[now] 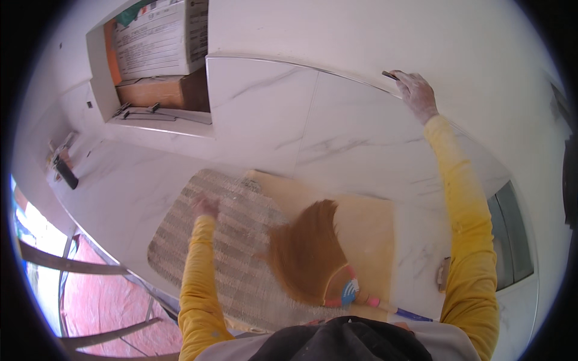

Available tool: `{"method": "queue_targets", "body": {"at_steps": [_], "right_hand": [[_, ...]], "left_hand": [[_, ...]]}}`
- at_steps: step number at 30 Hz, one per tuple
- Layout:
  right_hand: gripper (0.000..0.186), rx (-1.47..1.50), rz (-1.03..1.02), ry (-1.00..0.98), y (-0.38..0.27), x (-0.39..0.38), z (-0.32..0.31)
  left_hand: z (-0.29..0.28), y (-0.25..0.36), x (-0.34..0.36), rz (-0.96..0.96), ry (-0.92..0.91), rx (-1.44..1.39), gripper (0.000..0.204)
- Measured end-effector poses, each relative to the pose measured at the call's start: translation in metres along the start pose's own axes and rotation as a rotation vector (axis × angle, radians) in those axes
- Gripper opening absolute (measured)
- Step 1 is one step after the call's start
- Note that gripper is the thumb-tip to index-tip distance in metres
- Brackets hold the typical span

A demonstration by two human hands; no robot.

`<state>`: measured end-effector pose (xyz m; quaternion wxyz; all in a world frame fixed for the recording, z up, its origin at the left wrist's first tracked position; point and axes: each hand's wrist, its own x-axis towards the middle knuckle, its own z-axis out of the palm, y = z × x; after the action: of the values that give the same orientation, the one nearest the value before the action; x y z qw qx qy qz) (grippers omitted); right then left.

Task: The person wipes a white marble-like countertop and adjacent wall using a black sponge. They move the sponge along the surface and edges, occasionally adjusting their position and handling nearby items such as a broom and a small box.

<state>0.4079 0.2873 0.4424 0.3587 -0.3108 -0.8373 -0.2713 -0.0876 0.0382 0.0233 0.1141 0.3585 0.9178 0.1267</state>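
Note:
My right hand (pixel 416 96) is raised to the white wall at the upper right, just above the metal trim on top of the marble-look tiles. Its dusty fingers are closed round a small dark flat tool (pixel 390 75), mostly hidden in the grip. Lower down, my left hand (pixel 206 206) rests on a grey-and-beige striped mat (pixel 226 249) with its fingers apart and nothing in them, slightly blurred. A brown grass broom (pixel 307 253) lies between my arms, partly on the mat and partly on a tan sheet (pixel 370 234), its handle pointing to the lower right.
A wall niche (pixel 159 127) at the upper left holds a white printed box (pixel 153 42), a brown carton (pixel 150 91) and thin metal tools. A black cylindrical object (pixel 66 173) stands at the far left of the tiled surface. Beyond its left edge are curved bars (pixel 72 262) and pink sheeting (pixel 108 295).

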Motion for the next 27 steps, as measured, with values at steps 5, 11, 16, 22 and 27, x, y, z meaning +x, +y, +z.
{"method": "queue_targets", "body": {"at_steps": [5, 11, 16, 22, 27], "right_hand": [[0.033, -0.113, -0.017, -0.404, 0.064, -0.007, 0.043], [0.032, 0.171, 0.299, -0.492, 0.026, 0.017, 0.036], [0.034, -0.180, 0.067, -0.225, -0.021, 0.059, 0.098], [0.030, -0.126, 0.013, -0.360, -0.092, 0.114, 0.115], [0.037, -0.280, 0.105, -0.534, 0.022, 0.048, 0.046]], "left_hand": [[0.032, -0.043, -0.011, -0.049, -0.095, 0.151, 0.079], [0.016, -0.053, -0.022, -0.083, -0.071, 0.210, 0.076], [0.017, -0.035, -0.020, -0.047, -0.074, 0.187, 0.077], [0.013, -0.050, -0.020, -0.059, -0.010, 0.164, 0.076], [0.010, -0.045, -0.021, -0.056, -0.018, 0.146, 0.075]]}}
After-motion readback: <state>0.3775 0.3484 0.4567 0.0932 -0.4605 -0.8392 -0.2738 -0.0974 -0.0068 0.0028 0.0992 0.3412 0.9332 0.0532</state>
